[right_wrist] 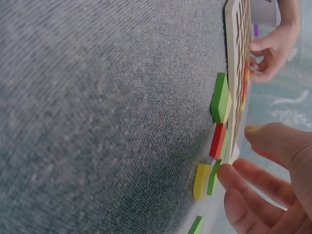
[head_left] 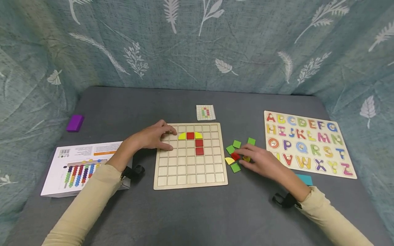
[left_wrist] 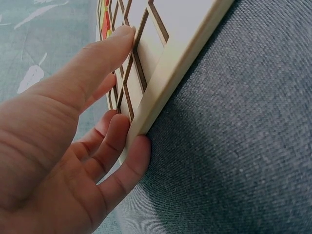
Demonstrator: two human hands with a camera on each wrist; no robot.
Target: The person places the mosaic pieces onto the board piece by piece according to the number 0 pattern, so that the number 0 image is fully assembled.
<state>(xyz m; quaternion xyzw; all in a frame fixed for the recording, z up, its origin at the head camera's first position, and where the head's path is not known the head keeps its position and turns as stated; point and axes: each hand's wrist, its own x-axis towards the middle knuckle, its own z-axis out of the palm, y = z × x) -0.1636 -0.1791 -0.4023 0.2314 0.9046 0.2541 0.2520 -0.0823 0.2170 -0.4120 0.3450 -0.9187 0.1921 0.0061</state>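
A wooden grid board (head_left: 176, 171) lies flat in the middle of the table. Two yellow quarter-round pieces (head_left: 182, 136) and three red square tiles (head_left: 199, 151) sit in its upper cells. My left hand (head_left: 150, 136) rests at the board's left side, thumb on the top face and other fingertips along the edge, as the left wrist view shows. To the right of the board, my right hand (head_left: 261, 160) hovers among loose pieces, thumb and fingers apart. Near its fingertips are a red tile (head_left: 235, 156), several green tiles (head_left: 235, 167) and a yellow quarter-round (head_left: 229, 160).
A small pattern card (head_left: 206, 112) lies behind the board. On the right is a wooden alphabet puzzle (head_left: 293, 139), with a teal block (head_left: 304, 179) near its lower edge. A white box with an abacus picture (head_left: 64, 171) and a purple block (head_left: 75, 123) stand left.
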